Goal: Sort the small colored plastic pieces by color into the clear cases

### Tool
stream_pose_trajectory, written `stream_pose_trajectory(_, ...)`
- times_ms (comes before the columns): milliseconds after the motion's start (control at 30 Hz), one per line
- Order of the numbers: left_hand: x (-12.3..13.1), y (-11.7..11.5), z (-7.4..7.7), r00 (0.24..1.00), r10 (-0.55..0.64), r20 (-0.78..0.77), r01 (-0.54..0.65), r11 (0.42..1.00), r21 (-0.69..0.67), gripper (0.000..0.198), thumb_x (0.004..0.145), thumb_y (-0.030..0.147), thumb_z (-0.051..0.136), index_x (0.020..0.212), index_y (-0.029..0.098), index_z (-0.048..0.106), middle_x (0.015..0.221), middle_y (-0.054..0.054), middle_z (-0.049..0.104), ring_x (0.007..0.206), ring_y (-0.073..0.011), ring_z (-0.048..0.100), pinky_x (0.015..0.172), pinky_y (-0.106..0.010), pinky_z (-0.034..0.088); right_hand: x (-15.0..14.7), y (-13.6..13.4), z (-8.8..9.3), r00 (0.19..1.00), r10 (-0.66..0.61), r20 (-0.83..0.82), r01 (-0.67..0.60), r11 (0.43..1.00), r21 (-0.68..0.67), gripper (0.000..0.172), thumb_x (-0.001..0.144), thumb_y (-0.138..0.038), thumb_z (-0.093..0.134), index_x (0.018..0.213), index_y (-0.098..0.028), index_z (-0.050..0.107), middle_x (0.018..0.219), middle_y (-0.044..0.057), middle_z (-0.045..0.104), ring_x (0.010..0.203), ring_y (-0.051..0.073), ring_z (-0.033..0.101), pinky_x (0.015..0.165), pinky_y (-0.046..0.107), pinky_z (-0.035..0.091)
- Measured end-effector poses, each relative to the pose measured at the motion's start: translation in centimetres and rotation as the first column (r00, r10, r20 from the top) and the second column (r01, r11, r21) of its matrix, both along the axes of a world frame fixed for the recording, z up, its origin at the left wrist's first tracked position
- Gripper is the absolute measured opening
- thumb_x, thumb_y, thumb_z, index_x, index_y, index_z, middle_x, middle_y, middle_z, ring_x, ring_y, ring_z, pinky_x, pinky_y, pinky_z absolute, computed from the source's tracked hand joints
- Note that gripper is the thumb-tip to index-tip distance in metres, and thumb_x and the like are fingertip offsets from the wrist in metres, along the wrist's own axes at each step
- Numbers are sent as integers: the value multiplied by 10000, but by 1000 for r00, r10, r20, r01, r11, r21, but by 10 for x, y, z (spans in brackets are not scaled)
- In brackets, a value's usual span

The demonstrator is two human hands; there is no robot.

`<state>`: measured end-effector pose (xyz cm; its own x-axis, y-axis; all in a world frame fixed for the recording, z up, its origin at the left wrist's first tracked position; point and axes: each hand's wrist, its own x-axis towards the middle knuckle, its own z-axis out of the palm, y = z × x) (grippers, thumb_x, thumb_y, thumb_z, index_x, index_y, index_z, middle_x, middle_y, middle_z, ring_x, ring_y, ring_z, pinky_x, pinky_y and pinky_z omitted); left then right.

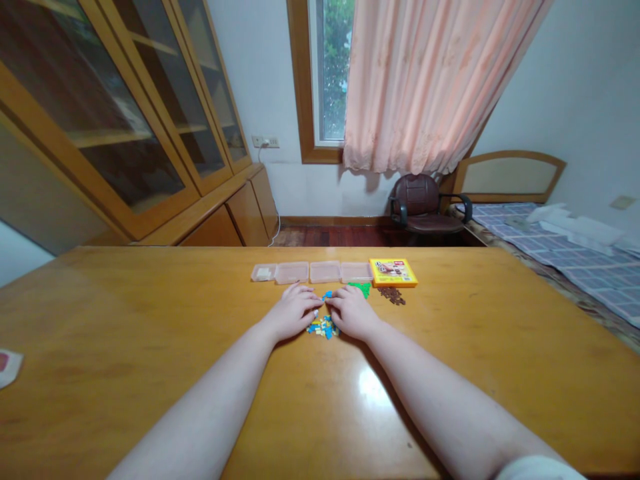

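Small building bricks lie in loose piles on the wooden table (240,407). My left hand (293,312) rests with fingers bent and apart, its fingertips beside a small group of blue bricks (327,295). From the other side, my right hand (354,313) reaches to the same blue bricks, fingers loosely curved and apart. A mixed pile of blue, yellow and cream bricks (324,328) lies between the hands, closer to me. Green bricks (364,289) are partly hidden behind my right hand. Whether a tiny piece sits under the fingertips is too small to see.
Several shallow clear plastic trays (325,271) stand in a row beyond my hands. A yellow box (393,272) ends the row at right, with brown bricks (393,295) before it. A white and red object (9,368) lies at the left edge. Beyond the table is a chair (423,203).
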<state>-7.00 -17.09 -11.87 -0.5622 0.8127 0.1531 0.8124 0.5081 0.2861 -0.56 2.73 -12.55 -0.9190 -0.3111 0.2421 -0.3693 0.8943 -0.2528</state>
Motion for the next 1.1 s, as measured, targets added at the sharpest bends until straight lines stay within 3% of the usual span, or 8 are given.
stream_pose_trajectory(267,-4,-1,-11,994,43,100,-36,996,-76,496,922,369,467,1410,293,417,1440,-46,470,1398,-284,267,1134,-613,40,-4,0,-8,998,-55,8,55,998,-30,405,887,-281,516,1274,-176,574,1289,103,588,1229,264,422,1079,449,218)
stream_pose_trajectory(467,-5,-2,-8,987,84,138,-77,995,-58,467,924,357,467,1386,291,455,1423,-36,491,1378,-274,314,1145,-593,60,-4,1,-7,1000,-19,1,19,997,-79,300,919,-275,480,1153,-196,651,1182,80,657,1148,217,502,1060,403,261)
stream_pose_trajectory(667,-5,-1,-8,982,97,161,-88,994,-64,465,914,332,477,1375,275,469,1439,-50,470,1367,-264,342,1145,-577,117,-5,2,-10,999,-20,-26,17,994,-109,321,904,-246,492,1188,-186,630,1241,90,623,1202,222,476,1066,405,268)
stream_pose_trajectory(800,-9,-5,-10,995,60,79,-63,998,30,355,872,174,464,1150,277,660,1337,-37,568,1284,-210,447,1152,-521,165,-5,8,-9,997,-71,-30,62,970,-235,331,877,-175,472,1159,-163,645,1109,91,678,1051,199,569,954,329,384)
stream_pose_trajectory(900,-13,-10,-11,997,17,71,-21,998,56,377,805,58,446,875,284,741,1209,1,642,1216,-184,499,1150,-491,193,-4,13,-6,997,-12,71,33,954,-299,280,870,-174,466,1027,-176,698,953,55,717,882,169,617,823,268,426)
stream_pose_trajectory(1000,-15,-12,-13,996,-15,92,9,997,73,368,780,38,470,775,282,746,1143,11,666,1163,-182,531,1141,-485,218,-3,16,-5,988,70,139,-25,953,-302,254,876,-184,466,841,-175,717,824,31,714,757,142,600,708,231,399)
stream_pose_trajectory(1100,-16,-11,-15,995,-30,92,22,996,89,352,778,41,491,752,278,749,1128,9,673,1144,-190,540,1123,-478,255,-3,16,-5,985,66,162,-21,964,-265,277,873,-195,486,681,-154,680,647,15,649,620,119,527,609,226,330)
